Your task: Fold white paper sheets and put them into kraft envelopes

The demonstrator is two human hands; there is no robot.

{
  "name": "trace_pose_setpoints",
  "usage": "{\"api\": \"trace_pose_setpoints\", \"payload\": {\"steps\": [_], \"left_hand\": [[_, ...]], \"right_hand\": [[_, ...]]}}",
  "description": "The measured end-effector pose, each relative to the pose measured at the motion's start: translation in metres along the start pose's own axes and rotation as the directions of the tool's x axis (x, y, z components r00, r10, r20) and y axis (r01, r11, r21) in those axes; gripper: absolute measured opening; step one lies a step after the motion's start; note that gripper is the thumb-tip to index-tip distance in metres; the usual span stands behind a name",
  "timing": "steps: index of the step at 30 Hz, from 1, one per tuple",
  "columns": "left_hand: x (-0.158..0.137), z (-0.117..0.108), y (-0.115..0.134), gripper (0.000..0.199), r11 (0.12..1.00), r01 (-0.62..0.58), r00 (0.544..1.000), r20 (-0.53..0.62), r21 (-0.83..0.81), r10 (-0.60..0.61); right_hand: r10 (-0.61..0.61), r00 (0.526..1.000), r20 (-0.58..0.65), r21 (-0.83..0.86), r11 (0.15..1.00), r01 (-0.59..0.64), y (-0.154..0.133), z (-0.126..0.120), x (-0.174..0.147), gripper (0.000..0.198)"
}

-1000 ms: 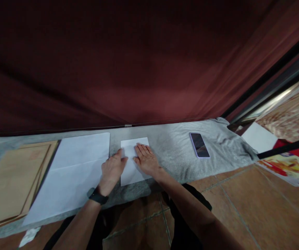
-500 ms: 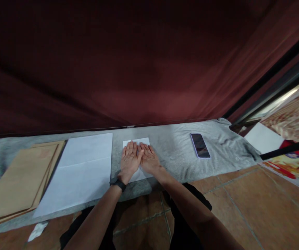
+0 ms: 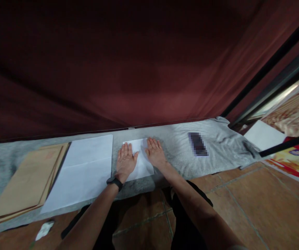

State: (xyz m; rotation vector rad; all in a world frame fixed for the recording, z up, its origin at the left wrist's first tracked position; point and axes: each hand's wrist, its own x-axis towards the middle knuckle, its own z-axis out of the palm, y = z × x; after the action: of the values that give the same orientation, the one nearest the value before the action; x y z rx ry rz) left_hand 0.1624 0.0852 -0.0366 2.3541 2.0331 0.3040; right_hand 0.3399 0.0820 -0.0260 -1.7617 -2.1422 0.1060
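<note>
A small white sheet of paper, which looks folded, lies on the grey cloth right in front of me. My left hand rests flat on its left edge, fingers stretched out and pointing away, a dark watch on the wrist. On the paper's right edge lies my right hand, also flat with the fingers extended. Between the two hands the middle of the paper shows. Left of it is a stack of large white paper with a crease across the top sheet.
Brown envelopes are piled at the far left. A phone, blurred by pixels, lies to the right on the grey cloth. Behind hangs a dark red curtain. A crumpled white scrap is on the tiled floor.
My hands have slid apart from the middle of the small paper, the left one to the left edge and the right one to the right edge.
</note>
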Motion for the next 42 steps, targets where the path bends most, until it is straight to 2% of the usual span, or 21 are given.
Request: {"api": "trace_pose_setpoints", "payload": {"steps": [5, 7, 11, 19, 26, 30, 34, 42], "left_hand": [[-0.001, -0.003, 0.0, 0.062, 1.0, -0.024, 0.999, 0.027, 0.018, 0.024], [-0.001, -0.002, -0.001, 0.062, 1.0, -0.024, 0.999, 0.033, 0.015, 0.024], [-0.004, -0.001, -0.005, 0.062, 1.0, -0.012, 1.0, 0.011, -0.007, 0.012], [-0.019, -0.004, -0.014, 0.065, 0.998, 0.013, 1.0, -0.016, -0.061, -0.014], [-0.028, -0.011, -0.018, 0.064, 0.996, 0.053, 0.998, -0.015, -0.068, -0.054], [-0.022, -0.015, -0.006, 0.062, 0.998, -0.04, 0.999, -0.02, -0.056, 0.039], [-0.015, -0.012, 0.003, 0.062, 0.991, -0.115, 0.992, 0.05, -0.068, 0.119], [-0.033, -0.007, -0.019, 0.067, 0.993, -0.102, 0.994, 0.039, -0.059, 0.104]], "right_hand": [[-0.177, 0.984, 0.033, 0.059, 0.983, 0.175, -0.027, 0.011, -0.004, 0.054], [-0.193, 0.98, 0.057, 0.043, 0.981, 0.19, -0.03, 0.018, -0.008, 0.054], [-0.148, 0.987, 0.067, 0.006, 0.989, 0.148, -0.023, 0.023, -0.012, 0.055], [-0.083, 0.992, 0.092, -0.023, 0.996, 0.085, -0.006, 0.017, -0.009, 0.059], [-0.072, 0.994, 0.084, -0.044, 0.996, 0.076, -0.004, 0.014, -0.01, 0.056], [-0.071, 0.994, 0.081, -0.04, 0.996, 0.074, -0.003, 0.016, -0.01, 0.057], [-0.066, 0.994, 0.09, -0.043, 0.997, 0.07, -0.003, 0.019, -0.011, 0.057], [-0.039, 0.994, 0.106, -0.064, 0.997, 0.046, 0.002, 0.015, -0.01, 0.057]]}}
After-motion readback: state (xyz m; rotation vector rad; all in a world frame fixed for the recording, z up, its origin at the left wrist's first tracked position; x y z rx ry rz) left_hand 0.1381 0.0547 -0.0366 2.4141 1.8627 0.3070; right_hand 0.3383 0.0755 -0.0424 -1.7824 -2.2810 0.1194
